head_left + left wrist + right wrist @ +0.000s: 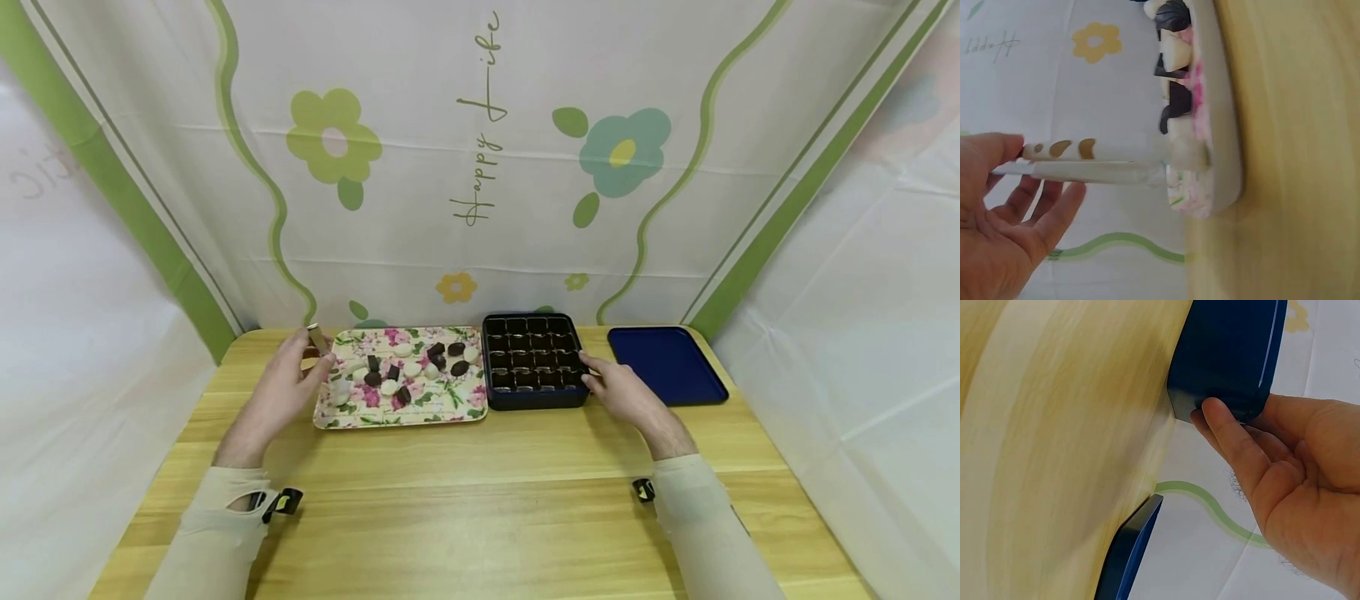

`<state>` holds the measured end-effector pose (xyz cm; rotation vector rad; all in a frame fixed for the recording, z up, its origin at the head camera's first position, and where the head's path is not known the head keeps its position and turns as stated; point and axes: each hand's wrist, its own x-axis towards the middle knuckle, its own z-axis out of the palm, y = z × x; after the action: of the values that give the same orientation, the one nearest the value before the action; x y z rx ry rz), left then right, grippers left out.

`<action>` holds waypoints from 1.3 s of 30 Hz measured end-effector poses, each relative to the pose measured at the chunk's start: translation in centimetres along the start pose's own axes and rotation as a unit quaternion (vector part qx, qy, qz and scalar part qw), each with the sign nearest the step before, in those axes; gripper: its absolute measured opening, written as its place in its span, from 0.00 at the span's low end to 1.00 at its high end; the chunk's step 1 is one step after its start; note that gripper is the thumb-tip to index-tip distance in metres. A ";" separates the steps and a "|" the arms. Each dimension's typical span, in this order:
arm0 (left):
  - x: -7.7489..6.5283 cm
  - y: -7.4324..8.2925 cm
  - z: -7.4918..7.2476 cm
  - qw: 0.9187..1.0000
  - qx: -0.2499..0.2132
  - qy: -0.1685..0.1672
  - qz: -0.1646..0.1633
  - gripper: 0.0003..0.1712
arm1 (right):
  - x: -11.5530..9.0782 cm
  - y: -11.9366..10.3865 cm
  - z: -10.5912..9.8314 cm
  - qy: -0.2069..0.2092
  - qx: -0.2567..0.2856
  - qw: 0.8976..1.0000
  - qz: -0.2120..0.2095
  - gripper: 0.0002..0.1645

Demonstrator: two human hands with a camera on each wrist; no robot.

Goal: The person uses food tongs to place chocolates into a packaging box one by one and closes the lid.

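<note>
My left hand (279,385) pinches tongs (1085,172) between thumb and fingers at the left end of a floral tray (405,422). The pale tips of the tongs reach a whitish piece (1189,154) at the tray's near end in the left wrist view. Dark and white chocolate-like pieces (459,367) lie scattered over the tray. To its right stands a dark blue box (536,401) with a black insert (531,342) split into several square compartments. My right hand (621,392) rests against the box's right side, with straightish fingers at the rim and corner.
A flat blue lid (667,362) lies right of the box, near the table's far right corner. The wooden table (465,517) ends at a white flowered curtain (420,208) behind, and white cloth hangs on both sides.
</note>
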<state>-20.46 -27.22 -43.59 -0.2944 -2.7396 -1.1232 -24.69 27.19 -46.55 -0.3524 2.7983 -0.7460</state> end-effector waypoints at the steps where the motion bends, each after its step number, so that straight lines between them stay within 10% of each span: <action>1: 0.0 0.1 0.0 1.000 0.005 -0.004 0.005 0.16 | 0.0 0.0 0.0 0.001 -0.001 1.000 -0.001 0.34; 11: 0.1 -0.1 0.9 0.999 0.036 -0.025 -0.002 0.13 | -0.1 -0.1 0.0 0.003 0.001 1.000 -0.005 0.34; 15: 0.0 0.9 1.5 0.998 -0.056 -0.016 -0.020 0.20 | -0.1 -0.1 0.2 -0.001 0.001 1.000 -0.001 0.34; 20: 0.8 3.7 4.2 0.970 -0.234 -0.045 -0.053 0.24 | 0.0 -0.2 0.4 0.003 -0.008 1.000 -0.003 0.34; 29: 3.1 4.4 9.2 0.922 -0.345 -0.081 -0.159 0.21 | 0.0 -0.4 0.4 0.008 -0.021 1.000 -0.007 0.35; 33: 3.4 4.1 9.3 0.934 -0.306 -0.079 -0.166 0.22 | 0.0 -0.3 0.4 0.001 -0.018 1.000 -0.001 0.35; 39: 3.0 4.5 8.5 0.984 -0.152 -0.041 -0.080 0.17 | 0.0 0.0 0.2 0.004 -0.014 1.000 0.002 0.35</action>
<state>-22.96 -17.76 -45.84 -0.1631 -2.6940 -1.6116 -24.61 27.09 -46.69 -0.3489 2.8192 -0.7101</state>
